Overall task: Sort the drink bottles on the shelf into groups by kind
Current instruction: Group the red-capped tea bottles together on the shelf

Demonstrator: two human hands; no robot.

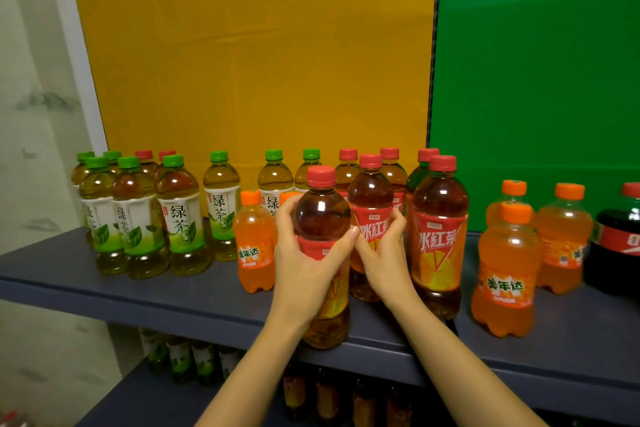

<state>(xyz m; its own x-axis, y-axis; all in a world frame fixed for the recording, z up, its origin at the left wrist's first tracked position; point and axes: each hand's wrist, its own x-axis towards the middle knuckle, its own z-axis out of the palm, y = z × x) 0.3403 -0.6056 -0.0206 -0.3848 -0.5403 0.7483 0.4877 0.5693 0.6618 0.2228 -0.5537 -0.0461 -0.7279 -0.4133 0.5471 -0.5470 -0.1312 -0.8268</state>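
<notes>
left hand [306, 253] grips front red tea [322, 215] at shelf [138, 291] edge | right hand [382, 253] grips next red tea [370, 191] (just behind) | green teas [180, 215] left, orange sodas [505, 274] on both sides

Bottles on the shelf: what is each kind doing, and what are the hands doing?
Front iced tea bottle: upright, capped, gripped by left hand.
Second iced tea bottle: upright, capped, gripped by right hand.
Green tea bottles: standing, capped.
Orange soda bottles: standing, capped.
Cola bottle: standing, capped.
</notes>
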